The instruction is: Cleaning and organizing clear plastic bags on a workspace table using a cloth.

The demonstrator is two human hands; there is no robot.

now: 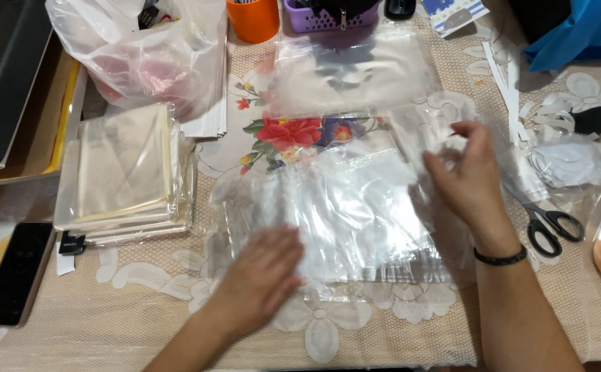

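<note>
A loose pile of clear plastic bags (345, 213) lies in the middle of a lace-covered table (128, 317). My left hand (262, 275) rests flat, fingers spread, on the pile's near left corner. My right hand (462, 182) is at the pile's right edge, its fingertips pinching the thin edge of a clear bag (418, 131). A black band sits on my right wrist. More clear bags (349, 72) lie farther back.
A stack of packed flat bags (125, 172) sits left, a black phone (16, 272) at the near left. Black scissors (545, 220) lie right of my right hand. An orange cup (252, 19), a purple basket (324, 17) and a bulky plastic bag (142, 55) stand at the back.
</note>
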